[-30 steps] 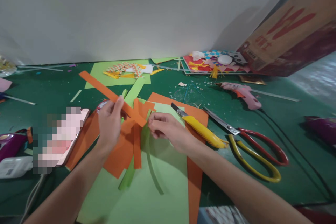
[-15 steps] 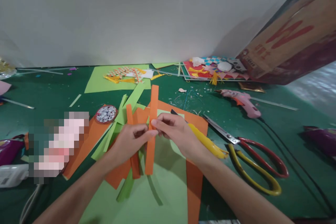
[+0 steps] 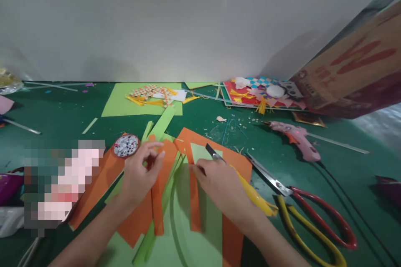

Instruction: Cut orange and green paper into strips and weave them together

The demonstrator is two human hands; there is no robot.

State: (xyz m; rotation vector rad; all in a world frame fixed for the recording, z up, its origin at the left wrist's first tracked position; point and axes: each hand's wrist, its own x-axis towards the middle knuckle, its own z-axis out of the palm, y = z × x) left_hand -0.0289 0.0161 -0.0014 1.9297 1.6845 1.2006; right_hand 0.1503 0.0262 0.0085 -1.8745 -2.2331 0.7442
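My right hand (image 3: 216,181) pinches an orange paper strip (image 3: 195,212) over a light green sheet (image 3: 206,242). To the left, my left hand (image 3: 140,171) hovers with thumb and fingers apart and nothing between them. Below it is another orange strip (image 3: 158,212), lying among loose green strips (image 3: 172,179) and orange paper pieces (image 3: 138,217). A craft knife with a yellow handle (image 3: 257,198) lies behind my right hand, its dark blade tip showing past the knuckles. Larger orange paper (image 3: 233,233) lies beneath the green sheet.
Big scissors (image 3: 282,187) and a pink glue gun (image 3: 294,137) lie at the right. A round container of googly eyes (image 3: 125,146) rests at the left on orange paper. Woven paper pieces (image 3: 150,94) and a paper bag (image 3: 351,66) stand along the back.
My left hand has let go of the orange strip and moved left, fingers opening. My right hand has lowered the strip slightly to the right. The view has shifted a little.
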